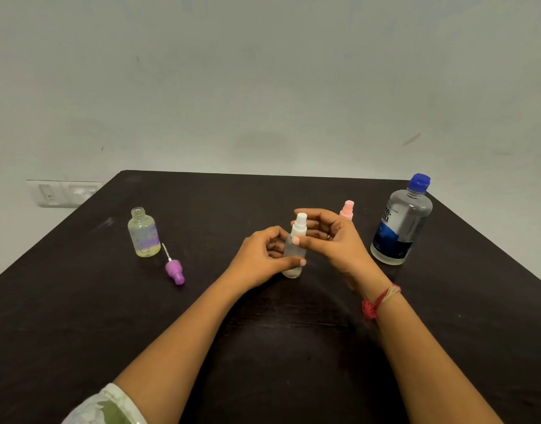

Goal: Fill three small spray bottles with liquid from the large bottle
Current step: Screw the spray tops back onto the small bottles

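A small frosted spray bottle with a white top (297, 237) stands at the table's middle. My left hand (263, 258) grips its body from the left. My right hand (333, 237) curls around its white spray top from the right, thumb on the neck. Behind my right hand a pink-topped spray bottle (347, 209) shows only its top. At the left stands an uncapped small bottle with a purple label (143, 233), and its purple spray head (174, 270) with dip tube lies beside it. The large clear bottle with a blue cap (400, 221) stands capped at the right.
The dark table (263, 347) runs to a pale wall behind. A white wall switch plate (64, 193) sits beyond the table's left corner. A red thread band is on my right wrist.
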